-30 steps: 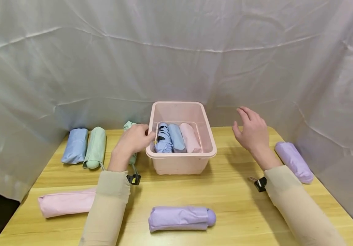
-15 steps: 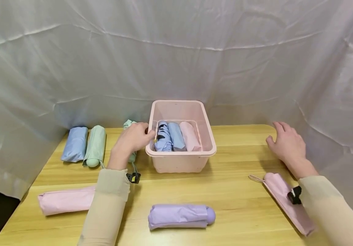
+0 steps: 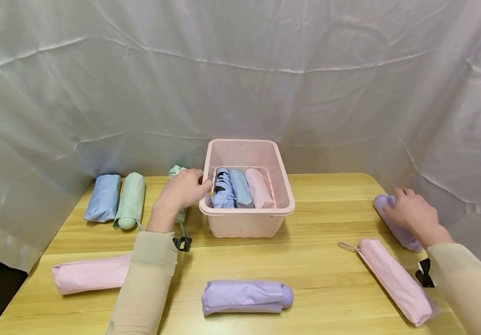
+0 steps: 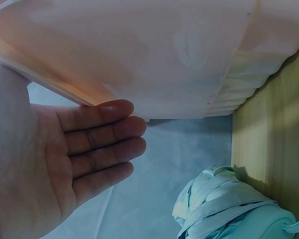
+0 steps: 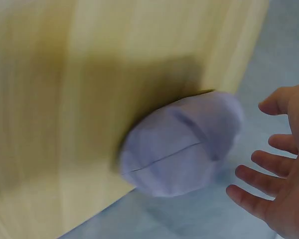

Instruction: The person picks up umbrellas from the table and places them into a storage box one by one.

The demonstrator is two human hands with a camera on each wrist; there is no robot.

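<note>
No writing or brand can be read on anything. A wooden table point(image 3: 307, 260) is backed by white cloth. At its far middle a pink bin point(image 3: 284, 197) holds three folded umbrellas. The bin's left rim is touched by the left hand point(image 3: 182, 190), its fingers straight and relaxed in the wrist view. At the far right edge a lilac umbrella point(image 3: 395, 228) lies under the right hand point(image 3: 412, 214), whose spread fingers grip nothing. A pink umbrella point(image 3: 395, 279) lies just nearer.
</note>
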